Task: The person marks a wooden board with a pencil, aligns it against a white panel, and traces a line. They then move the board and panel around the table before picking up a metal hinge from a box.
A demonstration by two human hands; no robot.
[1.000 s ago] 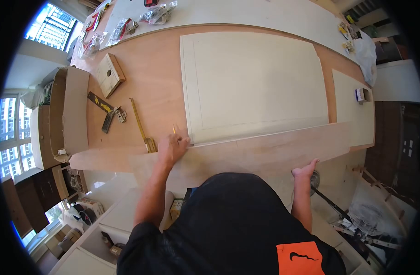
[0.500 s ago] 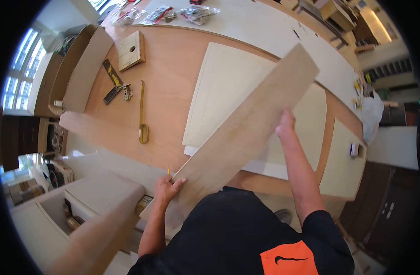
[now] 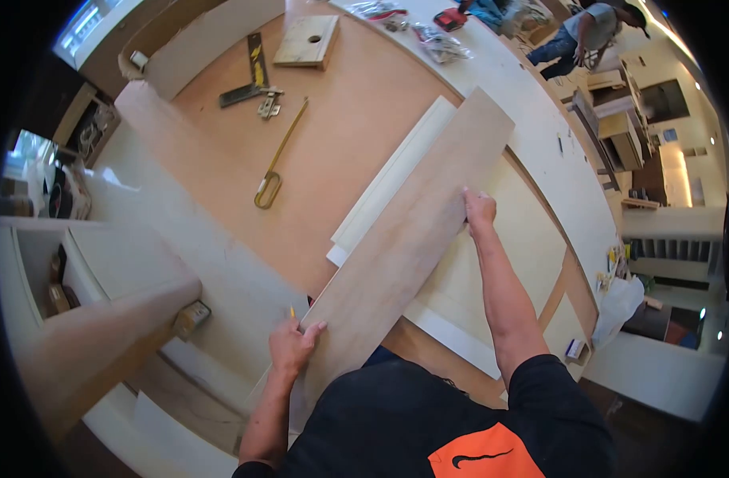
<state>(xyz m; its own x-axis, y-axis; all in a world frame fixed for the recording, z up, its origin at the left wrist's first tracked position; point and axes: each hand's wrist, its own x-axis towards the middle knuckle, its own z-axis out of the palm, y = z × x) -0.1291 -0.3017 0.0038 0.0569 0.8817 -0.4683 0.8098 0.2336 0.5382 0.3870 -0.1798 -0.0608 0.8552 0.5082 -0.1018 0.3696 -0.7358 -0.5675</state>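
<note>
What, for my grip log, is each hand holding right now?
Left hand: closed on the near end of the board.
Right hand: closed on the board's edge, farther up.

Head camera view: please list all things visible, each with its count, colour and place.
plywood board: one, light brown, held slanting over the bench
panel: one, cream, flat on the bench under the board
workbench: one, brown top
measuring tape: one, yellow, on the bench, left of the board
wooden block: one, pale, with a hole, far end
hardware bags: a few, clear, far edge
other person: one, top right
pencil: one, yellow, at the left hand
left hand: grips the board's near end
right hand: grips the board's right edge
</note>
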